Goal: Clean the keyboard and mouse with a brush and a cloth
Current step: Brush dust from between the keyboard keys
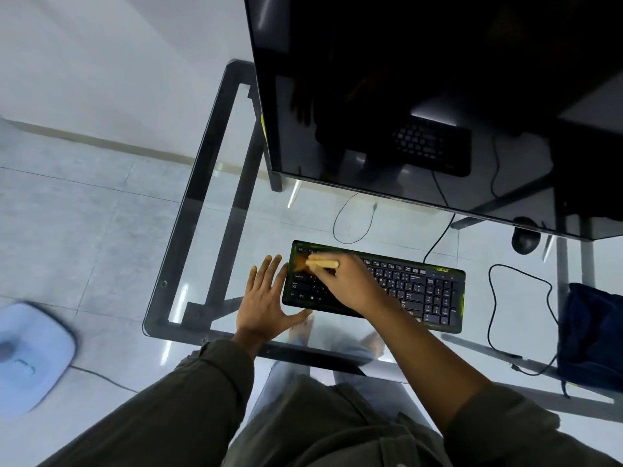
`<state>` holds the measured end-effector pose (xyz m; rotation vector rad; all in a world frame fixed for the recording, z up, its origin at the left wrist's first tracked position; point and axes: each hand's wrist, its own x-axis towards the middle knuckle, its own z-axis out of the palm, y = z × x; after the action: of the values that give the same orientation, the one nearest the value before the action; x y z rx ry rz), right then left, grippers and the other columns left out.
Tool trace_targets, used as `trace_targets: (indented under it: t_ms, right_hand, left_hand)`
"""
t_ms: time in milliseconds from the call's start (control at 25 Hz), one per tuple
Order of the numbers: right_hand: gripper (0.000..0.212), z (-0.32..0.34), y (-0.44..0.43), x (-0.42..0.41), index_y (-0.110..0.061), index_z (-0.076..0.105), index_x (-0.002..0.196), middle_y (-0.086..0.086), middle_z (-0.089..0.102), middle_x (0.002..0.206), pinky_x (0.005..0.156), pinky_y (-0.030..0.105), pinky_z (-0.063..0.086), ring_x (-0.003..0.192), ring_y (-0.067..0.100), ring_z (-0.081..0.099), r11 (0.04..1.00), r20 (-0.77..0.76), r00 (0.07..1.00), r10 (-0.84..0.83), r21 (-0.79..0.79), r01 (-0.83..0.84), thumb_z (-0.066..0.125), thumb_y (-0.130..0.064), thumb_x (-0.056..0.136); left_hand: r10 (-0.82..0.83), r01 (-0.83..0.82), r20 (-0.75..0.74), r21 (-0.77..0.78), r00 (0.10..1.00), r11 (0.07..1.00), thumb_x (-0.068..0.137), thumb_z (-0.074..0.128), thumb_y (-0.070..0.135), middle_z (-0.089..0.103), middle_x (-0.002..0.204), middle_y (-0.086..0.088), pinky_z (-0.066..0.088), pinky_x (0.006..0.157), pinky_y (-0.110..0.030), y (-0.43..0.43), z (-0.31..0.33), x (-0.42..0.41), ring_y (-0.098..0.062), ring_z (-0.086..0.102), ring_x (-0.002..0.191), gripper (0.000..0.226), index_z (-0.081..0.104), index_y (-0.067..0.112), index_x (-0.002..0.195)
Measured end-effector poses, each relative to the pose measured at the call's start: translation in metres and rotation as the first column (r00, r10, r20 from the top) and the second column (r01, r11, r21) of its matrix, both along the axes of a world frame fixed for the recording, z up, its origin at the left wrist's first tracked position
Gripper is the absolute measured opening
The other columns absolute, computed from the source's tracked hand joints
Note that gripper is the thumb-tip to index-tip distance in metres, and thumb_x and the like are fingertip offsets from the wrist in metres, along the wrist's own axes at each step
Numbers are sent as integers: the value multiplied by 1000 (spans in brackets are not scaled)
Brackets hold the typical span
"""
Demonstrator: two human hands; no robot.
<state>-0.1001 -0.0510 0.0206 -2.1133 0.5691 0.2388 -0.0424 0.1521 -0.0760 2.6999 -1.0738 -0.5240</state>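
A black keyboard (pixel 421 291) with green edges lies on the glass desk (pixel 236 230). My right hand (pixel 347 284) is over the keyboard's left half, shut on a brush with a pale wooden handle (pixel 325 263); its bristles blur over the top-left keys. My left hand (pixel 266 298) lies flat with fingers spread on the glass, touching the keyboard's left end. A black mouse (pixel 525 238) sits at the far right, under the monitor's lower edge. I see no cloth that I can be sure of.
A large dark monitor (pixel 438 96) leans over the back of the desk. Black cables (pixel 492 298) loop to the right of the keyboard. A dark blue bag (pixel 593 335) sits at the right edge. On the floor at left lies a white device (pixel 30 355).
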Motion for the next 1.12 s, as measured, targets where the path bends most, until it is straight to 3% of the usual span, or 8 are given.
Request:
trace_targets:
  t_ms: [80, 280, 480, 560, 640, 800, 880, 1120]
  right_hand:
    - [30, 0, 1, 2, -23, 71, 124, -8, 73, 120, 71, 8, 48, 64, -17, 57, 998, 29, 998, -55, -12, 55, 63, -32, 97]
    - [28, -1, 0, 6, -22, 72, 122, -5, 75, 115, 66, 8, 45, 56, -14, 55, 996, 33, 995, -93, -8, 93, 64, -31, 97]
    - [27, -3, 1, 6, -23, 74, 118, -7, 76, 106, 59, 12, 48, 54, -4, 59, 995, -5, 996, -89, -35, 88, 62, -36, 97]
    - [28, -4, 4, 6, -25, 73, 117, -8, 76, 107, 65, 22, 57, 61, 2, 65, 998, -35, 999, -41, -55, 39, 62, -39, 96]
    - [27, -4, 4, 5, -23, 73, 117, -7, 76, 102, 64, 19, 56, 62, 8, 67, 995, -11, 997, -78, -60, 77, 62, -38, 97]
    - [26, -4, 3, 3, -23, 74, 115, -4, 78, 93, 51, 21, 47, 46, 7, 57, 997, -43, 998, -39, -67, 36, 62, -37, 97]
    - [26, -4, 3, 2, -23, 74, 114, -3, 78, 93, 55, 26, 52, 49, 9, 59, 993, -15, 995, -95, -66, 94, 62, -37, 97]
    - [26, -5, 3, -5, -22, 75, 115, -4, 78, 94, 59, 15, 47, 54, 0, 58, 992, 7, 993, -116, -57, 116, 64, -37, 96]
  left_hand:
    - [3, -3, 1, -9, 1000, 1000, 76, 38, 92, 12, 168, -3, 7, 127, -49, 0, -1, 0, -21, -1, 156, 110, 24, 20, 157]
    - [-4, 4, 3, -13, 1000, 1000, 76, 38, 91, 14, 167, -5, 10, 126, -51, -2, -2, 0, -23, 1, 156, 110, 25, 18, 157]
    - [-1, 1, -10, -8, 1000, 1000, 76, 37, 92, 13, 168, -4, 7, 126, -50, -1, -1, -1, -22, -1, 156, 110, 24, 18, 157]
    - [2, -2, -4, -13, 1000, 1000, 77, 37, 91, 13, 168, -4, 7, 126, -50, 0, -1, -1, -22, 0, 156, 110, 24, 18, 157]
    - [0, -1, -1, -17, 1000, 1000, 77, 37, 91, 14, 168, -4, 8, 126, -50, 0, 0, 0, -22, 0, 156, 109, 24, 18, 157]
    - [-2, 2, -1, -15, 1000, 1000, 77, 36, 91, 13, 168, -5, 6, 127, -49, 1, 0, -1, -22, 0, 156, 109, 22, 18, 157]
    - [1, -1, -5, -11, 1000, 1000, 77, 36, 91, 12, 168, -4, 4, 127, -48, 1, -1, 0, -22, -2, 156, 109, 22, 19, 158]
    - [-4, 4, 2, -30, 1000, 1000, 78, 38, 90, 15, 167, -5, 8, 126, -50, 1, -1, -1, -23, 2, 156, 108, 24, 18, 157]
